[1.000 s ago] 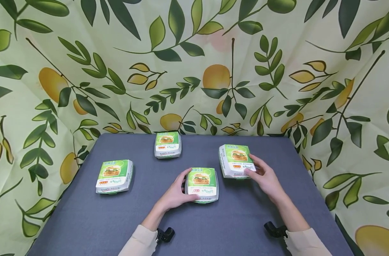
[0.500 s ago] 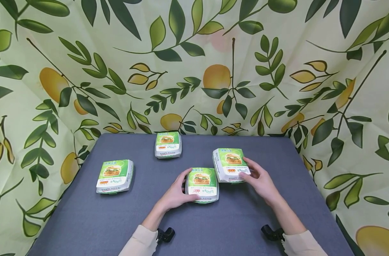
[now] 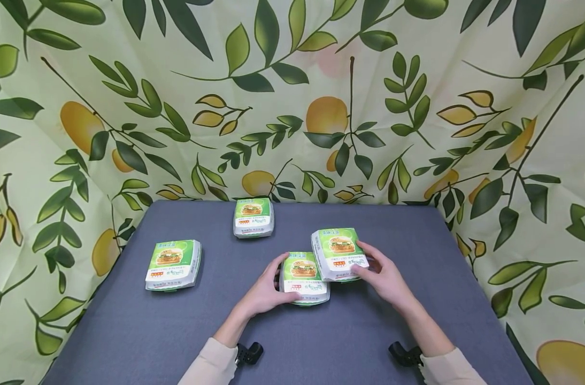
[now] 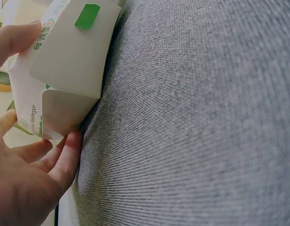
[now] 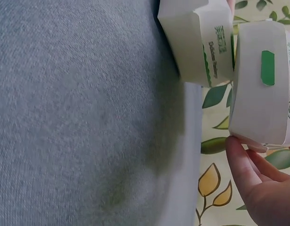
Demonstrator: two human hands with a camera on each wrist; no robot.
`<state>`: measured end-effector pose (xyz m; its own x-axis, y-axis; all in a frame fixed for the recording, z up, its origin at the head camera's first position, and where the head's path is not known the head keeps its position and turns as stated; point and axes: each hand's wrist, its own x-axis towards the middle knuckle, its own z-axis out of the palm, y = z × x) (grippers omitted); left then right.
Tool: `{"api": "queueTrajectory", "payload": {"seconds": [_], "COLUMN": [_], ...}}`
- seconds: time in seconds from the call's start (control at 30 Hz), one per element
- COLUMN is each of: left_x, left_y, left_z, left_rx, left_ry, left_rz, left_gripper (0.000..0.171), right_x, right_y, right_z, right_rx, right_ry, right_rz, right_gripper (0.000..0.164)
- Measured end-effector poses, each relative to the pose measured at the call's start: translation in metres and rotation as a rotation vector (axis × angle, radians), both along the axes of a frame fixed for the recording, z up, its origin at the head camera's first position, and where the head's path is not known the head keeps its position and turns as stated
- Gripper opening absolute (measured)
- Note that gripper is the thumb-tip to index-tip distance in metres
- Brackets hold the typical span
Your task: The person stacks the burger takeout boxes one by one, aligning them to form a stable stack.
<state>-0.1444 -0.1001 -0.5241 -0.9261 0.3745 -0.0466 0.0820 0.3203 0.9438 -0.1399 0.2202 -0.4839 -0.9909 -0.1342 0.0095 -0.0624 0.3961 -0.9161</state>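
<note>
In the head view my left hand (image 3: 262,290) grips a green-and-white burger box (image 3: 297,271) standing on the table, thumb at its front edge and fingers along its left side. The left wrist view shows this burger box (image 4: 64,61) from the front, with a green tab and its base at the cloth. My right hand (image 3: 386,278) holds a second burger box (image 3: 339,248) by its right side, raised off the table. In the head view it overlaps the upper right part of the first box. The right wrist view has the raised burger box (image 5: 258,103) close over the lower burger box (image 5: 196,44).
A third burger box (image 3: 173,264) lies on the left of the grey-blue table (image 3: 129,331), and another burger box (image 3: 253,218) is near its back edge. A leaf-and-fruit patterned cloth (image 3: 283,96) hangs behind and around the table.
My right hand has moved left and toward me with its burger box, from beside the first box to partly over it. The left hand and its box have stayed in place.
</note>
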Motion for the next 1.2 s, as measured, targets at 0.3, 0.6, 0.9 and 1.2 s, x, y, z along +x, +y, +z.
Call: {"api": "queueTrajectory", "payload": {"seconds": [0.3, 0.6, 0.9, 1.2], "left_x": [0.000, 0.000, 0.003, 0.008], "left_y": [0.002, 0.001, -0.001, 0.001], "left_z": [0.000, 0.002, 0.004, 0.016], "left_rx": [-0.024, -0.039, -0.075, -0.040], "left_ry": [0.035, 0.050, 0.077, 0.134], "left_rz": [0.012, -0.011, -0.007, 0.024], "left_gripper": [0.101, 0.102, 0.107, 0.107], "right_x": [0.003, 0.008, 0.013, 0.017], "right_y": [-0.010, -0.019, -0.030, -0.038], "right_z": [0.001, 0.001, 0.001, 0.007], "right_rx": [0.001, -0.024, -0.021, 0.026], "right_ry": [0.001, 0.009, 0.048, 0.072], "right_rz": [0.004, 0.010, 0.009, -0.001], "right_gripper": [0.073, 0.073, 0.074, 0.073]}}
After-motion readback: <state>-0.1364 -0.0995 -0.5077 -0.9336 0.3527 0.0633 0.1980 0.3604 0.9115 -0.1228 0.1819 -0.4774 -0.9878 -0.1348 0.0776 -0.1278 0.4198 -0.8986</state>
